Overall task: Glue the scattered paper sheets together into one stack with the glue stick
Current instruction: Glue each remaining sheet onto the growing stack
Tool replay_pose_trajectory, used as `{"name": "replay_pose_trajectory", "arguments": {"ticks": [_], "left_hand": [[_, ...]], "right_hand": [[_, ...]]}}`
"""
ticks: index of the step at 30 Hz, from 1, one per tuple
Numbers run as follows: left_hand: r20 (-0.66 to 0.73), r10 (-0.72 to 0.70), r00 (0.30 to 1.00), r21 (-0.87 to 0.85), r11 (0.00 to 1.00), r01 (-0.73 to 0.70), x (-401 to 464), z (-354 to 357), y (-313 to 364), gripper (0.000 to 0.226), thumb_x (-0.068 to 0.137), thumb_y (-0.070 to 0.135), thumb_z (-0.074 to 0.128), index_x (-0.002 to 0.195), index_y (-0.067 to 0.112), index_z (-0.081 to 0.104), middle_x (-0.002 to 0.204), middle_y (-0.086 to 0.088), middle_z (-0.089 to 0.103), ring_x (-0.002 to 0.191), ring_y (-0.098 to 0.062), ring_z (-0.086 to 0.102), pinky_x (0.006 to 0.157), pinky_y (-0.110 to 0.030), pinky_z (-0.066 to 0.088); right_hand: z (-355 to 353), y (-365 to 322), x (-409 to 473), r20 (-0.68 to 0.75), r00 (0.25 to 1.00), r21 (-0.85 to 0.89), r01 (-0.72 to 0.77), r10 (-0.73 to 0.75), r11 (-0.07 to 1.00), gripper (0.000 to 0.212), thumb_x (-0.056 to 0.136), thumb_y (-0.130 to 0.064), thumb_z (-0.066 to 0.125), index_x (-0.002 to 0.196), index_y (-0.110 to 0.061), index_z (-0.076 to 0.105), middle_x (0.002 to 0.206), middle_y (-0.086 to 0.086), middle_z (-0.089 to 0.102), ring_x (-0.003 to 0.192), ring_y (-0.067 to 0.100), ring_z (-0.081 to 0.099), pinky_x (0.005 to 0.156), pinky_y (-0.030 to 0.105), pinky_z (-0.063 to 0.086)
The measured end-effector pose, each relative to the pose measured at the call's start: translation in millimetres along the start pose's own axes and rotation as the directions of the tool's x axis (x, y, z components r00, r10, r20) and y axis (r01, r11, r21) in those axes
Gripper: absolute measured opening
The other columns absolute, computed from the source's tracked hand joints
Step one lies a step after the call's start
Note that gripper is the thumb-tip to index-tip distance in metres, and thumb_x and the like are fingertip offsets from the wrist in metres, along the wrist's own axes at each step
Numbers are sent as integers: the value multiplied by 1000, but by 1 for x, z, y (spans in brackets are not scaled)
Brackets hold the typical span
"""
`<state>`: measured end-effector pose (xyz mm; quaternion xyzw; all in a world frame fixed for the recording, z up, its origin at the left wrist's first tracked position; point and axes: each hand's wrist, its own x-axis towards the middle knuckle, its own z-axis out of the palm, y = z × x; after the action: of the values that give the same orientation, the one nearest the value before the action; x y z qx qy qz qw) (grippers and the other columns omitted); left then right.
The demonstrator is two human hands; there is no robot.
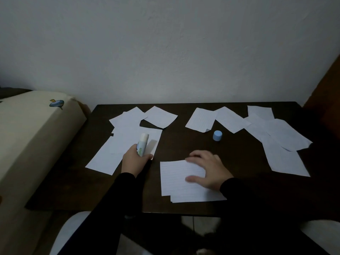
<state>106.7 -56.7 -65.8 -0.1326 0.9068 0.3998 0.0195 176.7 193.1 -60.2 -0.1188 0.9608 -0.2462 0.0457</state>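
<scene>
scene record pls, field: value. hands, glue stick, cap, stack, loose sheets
left hand: grips glue stick, held over the left sheets
glue stick: uncapped, tip pointing away from the person
right hand: flat, fingers spread, pressing on the stack
stack: front centre of table, at least two sheets, edges offset
cap: blue, standing alone on the table, right of centre
loose sheets: overlapping groups at left, back and right

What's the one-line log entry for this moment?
left hand: grips uncapped glue stick | right hand: flat on near stack | blue cap: on table | loose sheets: remain
</scene>
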Motion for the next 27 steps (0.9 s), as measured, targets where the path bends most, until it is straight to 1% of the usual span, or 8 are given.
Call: {"name": "replay_pose_trajectory", "arguments": {"ticks": [3,9,13,15,18,20,23,27], "left_hand": [[-7,3,1000,-87,996,-4,1,-2,-3,43,80,28,78,113,20,53,114,1,60,97,-15,52,87,-29,42],[7,-6,1000,-119,993,7,-3,-5,-1,50,81,23,77,124,16,52,112,4,56,100,-12,48,95,-33,43],[18,27,999,-146,989,-24,-1,-6,-7,52,81,27,77,126,19,52,119,4,59,103,-13,50,93,-31,42],[12,51,999,-185,982,-48,1,-8,-11,50,84,27,74,128,19,52,123,3,58,107,-13,51,92,-29,41],[-96,24,995,-237,970,-47,7,-14,-12,44,88,23,68,128,18,51,122,2,59,111,-18,54,97,-34,43],[-167,-32,985,-211,977,-4,15,-20,-12,43,89,23,68,128,15,52,120,-2,60,113,-22,55,99,-37,44],[-232,-69,970,-44,997,60,33,-29,-22,38,86,28,69,118,15,55,113,-6,62,106,-25,56,98,-41,45],[-192,-34,981,95,994,53,47,-36,-33,21,88,32,63,103,20,54,100,-3,61,96,-23,55,92,-38,39]], "right_hand": [[8,2,2,148,989,-107,43,-27,993,73,76,-70,58,140,-39,40,144,-19,26,132,3,11,110,34,9],[14,12,18,86,995,-188,56,-41,981,70,82,-73,45,142,-39,35,148,-13,24,136,9,13,108,33,8],[8,9,26,99,994,-211,61,-41,976,67,80,-73,48,137,-39,41,143,-13,28,133,8,17,108,35,13],[1,0,35,61,997,-214,67,-55,974,57,83,-68,48,132,-39,47,139,-12,32,131,8,21,107,34,16],[-7,-24,66,19,999,-209,49,-46,977,45,92,-54,47,133,-34,49,138,-9,38,131,10,29,108,34,24],[-4,-42,92,23,998,-237,58,-54,970,43,94,-46,49,135,-32,47,139,-7,40,130,13,33,109,37,27],[9,-64,121,49,995,-244,101,-92,965,45,95,-39,49,139,-31,42,146,-7,37,135,13,31,110,41,25],[27,-72,142,161,987,-286,68,-22,956,55,97,-40,43,148,-32,27,157,-7,21,143,15,18,113,50,17]]}}
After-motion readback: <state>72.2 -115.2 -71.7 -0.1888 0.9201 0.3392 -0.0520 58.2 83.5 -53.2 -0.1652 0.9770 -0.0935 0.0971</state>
